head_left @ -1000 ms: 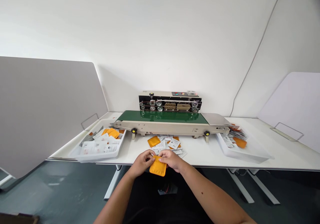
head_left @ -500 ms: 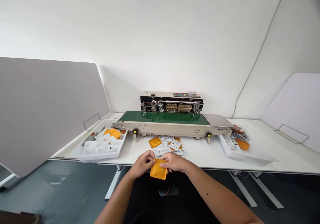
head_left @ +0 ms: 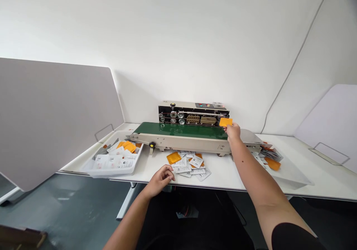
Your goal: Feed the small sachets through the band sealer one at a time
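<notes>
My right hand (head_left: 233,131) reaches out to the right end of the sealing machine and pinches an orange sachet (head_left: 225,122) by its lower right corner. The sachet is held up at the rollers there, above the green conveyor belt (head_left: 178,130); whether its edge is between them I cannot tell. Near the table's front edge my left hand (head_left: 160,179) hovers with loosely curled fingers and nothing visible in them. Just beyond it lies a loose pile of white printed sachets (head_left: 195,165) with some orange ones, including an orange sachet (head_left: 174,157) at its left side.
The band sealing machine (head_left: 193,112) stands against the wall. A white tray (head_left: 111,172) of mixed sachets is at the left. Another translucent tray (head_left: 290,179) with sachets sits at the right, partly behind my forearm. Grey panels (head_left: 55,112) flank the table.
My right hand has carried the orange sachet from the table's front edge up and right to the machine. My left hand has let go of it and stayed near the edge.
</notes>
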Action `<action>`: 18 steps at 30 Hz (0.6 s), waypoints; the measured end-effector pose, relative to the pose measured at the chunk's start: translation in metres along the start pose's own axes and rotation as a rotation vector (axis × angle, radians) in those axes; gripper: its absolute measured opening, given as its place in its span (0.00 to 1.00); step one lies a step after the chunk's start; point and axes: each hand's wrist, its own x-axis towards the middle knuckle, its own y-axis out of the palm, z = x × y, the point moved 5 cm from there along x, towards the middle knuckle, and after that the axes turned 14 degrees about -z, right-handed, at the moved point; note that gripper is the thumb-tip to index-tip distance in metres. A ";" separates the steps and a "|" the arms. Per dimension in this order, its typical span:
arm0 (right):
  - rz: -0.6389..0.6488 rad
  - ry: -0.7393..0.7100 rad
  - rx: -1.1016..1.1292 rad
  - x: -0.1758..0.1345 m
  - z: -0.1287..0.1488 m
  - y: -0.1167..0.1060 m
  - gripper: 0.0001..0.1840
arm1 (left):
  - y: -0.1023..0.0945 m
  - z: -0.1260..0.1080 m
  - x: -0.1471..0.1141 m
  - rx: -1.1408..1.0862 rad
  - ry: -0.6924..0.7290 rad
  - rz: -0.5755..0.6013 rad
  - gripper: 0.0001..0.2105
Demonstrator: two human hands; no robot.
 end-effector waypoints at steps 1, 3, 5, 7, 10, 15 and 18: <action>-0.009 0.012 -0.031 0.005 -0.006 0.003 0.13 | 0.000 0.000 0.000 -0.002 0.000 -0.001 0.17; -0.021 0.033 -0.055 0.009 -0.014 0.009 0.16 | 0.000 0.000 0.000 -0.007 0.001 -0.001 0.17; -0.040 0.035 -0.060 0.011 -0.018 0.014 0.19 | 0.000 0.001 0.000 -0.011 0.003 -0.006 0.17; -0.101 0.014 -0.057 0.015 -0.018 0.014 0.22 | -0.001 0.002 0.000 -0.016 -0.001 -0.013 0.17; -0.198 -0.023 -0.073 0.021 -0.017 0.007 0.23 | -0.001 0.004 0.001 -0.022 -0.008 -0.013 0.16; -0.063 0.026 -0.076 0.015 -0.019 0.012 0.23 | -0.002 0.004 0.001 -0.024 -0.017 0.007 0.15; 0.056 0.050 -0.019 -0.002 -0.017 0.027 0.19 | -0.001 0.004 0.001 -0.027 -0.018 0.008 0.15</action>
